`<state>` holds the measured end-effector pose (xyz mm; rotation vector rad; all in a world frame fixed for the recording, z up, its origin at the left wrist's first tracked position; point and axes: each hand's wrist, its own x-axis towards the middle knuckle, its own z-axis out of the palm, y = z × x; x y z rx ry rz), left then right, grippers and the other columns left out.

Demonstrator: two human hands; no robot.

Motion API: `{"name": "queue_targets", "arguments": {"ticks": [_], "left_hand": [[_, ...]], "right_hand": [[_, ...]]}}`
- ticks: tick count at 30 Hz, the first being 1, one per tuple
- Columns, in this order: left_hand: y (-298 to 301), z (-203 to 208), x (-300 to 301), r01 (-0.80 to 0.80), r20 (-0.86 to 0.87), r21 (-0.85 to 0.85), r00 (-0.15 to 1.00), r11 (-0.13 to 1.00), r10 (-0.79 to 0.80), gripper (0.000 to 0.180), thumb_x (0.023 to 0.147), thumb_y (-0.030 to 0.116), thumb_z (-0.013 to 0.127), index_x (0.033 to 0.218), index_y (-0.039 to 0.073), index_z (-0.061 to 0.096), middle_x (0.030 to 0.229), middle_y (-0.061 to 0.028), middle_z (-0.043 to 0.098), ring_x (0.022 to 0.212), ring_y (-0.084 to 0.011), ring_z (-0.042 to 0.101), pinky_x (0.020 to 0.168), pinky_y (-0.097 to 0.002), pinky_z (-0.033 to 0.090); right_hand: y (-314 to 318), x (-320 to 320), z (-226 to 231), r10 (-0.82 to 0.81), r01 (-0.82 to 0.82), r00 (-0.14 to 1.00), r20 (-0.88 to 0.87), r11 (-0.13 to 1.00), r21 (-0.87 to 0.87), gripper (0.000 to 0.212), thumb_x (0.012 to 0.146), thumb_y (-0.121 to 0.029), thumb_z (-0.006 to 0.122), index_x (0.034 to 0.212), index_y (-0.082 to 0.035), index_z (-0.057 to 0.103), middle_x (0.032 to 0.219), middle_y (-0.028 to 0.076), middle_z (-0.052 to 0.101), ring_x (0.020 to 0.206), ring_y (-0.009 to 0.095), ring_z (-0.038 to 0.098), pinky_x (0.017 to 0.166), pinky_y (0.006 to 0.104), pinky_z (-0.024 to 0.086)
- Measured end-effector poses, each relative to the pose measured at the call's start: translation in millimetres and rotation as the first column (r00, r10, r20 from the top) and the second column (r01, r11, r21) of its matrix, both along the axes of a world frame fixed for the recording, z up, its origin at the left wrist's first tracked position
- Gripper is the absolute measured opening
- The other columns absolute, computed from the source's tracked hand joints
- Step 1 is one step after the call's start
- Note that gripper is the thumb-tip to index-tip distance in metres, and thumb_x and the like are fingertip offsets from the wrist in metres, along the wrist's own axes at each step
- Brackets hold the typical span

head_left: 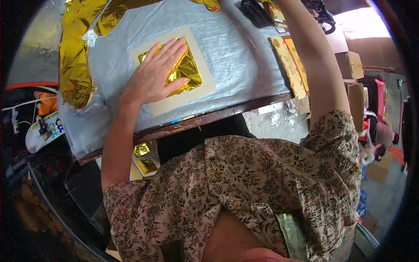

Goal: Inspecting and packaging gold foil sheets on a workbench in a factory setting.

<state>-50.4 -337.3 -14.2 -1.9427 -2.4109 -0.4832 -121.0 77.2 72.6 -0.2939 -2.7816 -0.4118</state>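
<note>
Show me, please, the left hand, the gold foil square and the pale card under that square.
Left hand (152, 76): head view, its back.
Gold foil square (189, 66): head view, its uncovered right part.
Pale card (181, 99): head view, its lower border.

Right hand past top edge, foil (190, 65) partly beneath left hand (158, 73)

Right of the square cream card (187, 95), the silver-sheeted bench (244, 65) left passage. Crumpled gold foil (75, 56) blocked its left edge.

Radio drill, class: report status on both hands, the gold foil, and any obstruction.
Left hand flat on creased gold foil; right hand beyond top edge, out of view. Foil lying on cream card. Left hand covering part of foil.
</note>
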Motion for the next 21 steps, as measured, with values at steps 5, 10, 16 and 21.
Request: {"name": "queue_targets", "arguments": {"ticks": [5, 10, 16, 21], "left_hand": [[11.8, -2.8, -2.4, 0.059, -0.034, 0.039, 0.998, 0.997, -0.058, 0.078, 0.098, 0.048, 0.06, 0.158, 0.006, 0.034, 0.165, -0.0126, 0.033, 0.153, -0.0307, 0.03, 0.127, -0.0494, 0.02], [2.6, -5.8, 0.3, 0.034, -0.022, 0.019, 0.999, 0.999, -0.034, 0.079, 0.099, 0.051, 0.057, 0.16, 0.007, 0.031, 0.167, -0.0129, 0.029, 0.154, -0.0299, 0.028, 0.127, -0.0492, 0.018], [4.7, -6.9, 0.7, 0.049, -0.041, 0.041, 0.998, 0.998, -0.048, 0.078, 0.1, 0.051, 0.056, 0.16, 0.006, 0.031, 0.167, -0.0125, 0.03, 0.154, -0.0298, 0.028, 0.127, -0.0494, 0.018], [-13.3, -13.7, 0.5, -0.023, -0.026, 0.014, 0.999, 1.0, 0.023, 0.078, 0.1, 0.051, 0.056, 0.16, 0.006, 0.032, 0.167, -0.0125, 0.03, 0.154, -0.0298, 0.028, 0.127, -0.0494, 0.018]], "right_hand": [[-24.7, 117.1, 35.5, -0.082, 0.061, 0.985, -0.151, 0.988, -0.141, 0.02, 0.079, -0.019, 0.071, 0.093, -0.004, 0.074, 0.079, 0.024, 0.071, 0.073, 0.041, 0.071, 0.065, 0.0514, 0.057], [-9.8, 125.6, 12.2, -0.071, 0.03, 0.989, -0.133, 0.957, -0.29, 0.019, 0.078, -0.023, 0.076, 0.085, -0.006, 0.075, 0.079, 0.025, 0.07, 0.075, 0.044, 0.07, 0.066, 0.0509, 0.055], [6.4, 80.7, 42.7, -0.064, -0.014, 0.955, -0.291, 0.966, -0.259, 0.038, 0.077, -0.036, 0.083, 0.079, 0.001, 0.075, 0.085, 0.026, 0.071, 0.086, 0.044, 0.07, 0.075, 0.0492, 0.055], [-42.0, 109.0, 20.7, -0.03, 0.017, 0.998, -0.047, 0.966, -0.259, 0.027, 0.085, -0.022, 0.078, 0.099, 0.001, 0.075, 0.087, 0.02, 0.074, 0.075, 0.032, 0.073, 0.067, 0.0417, 0.056]]}}
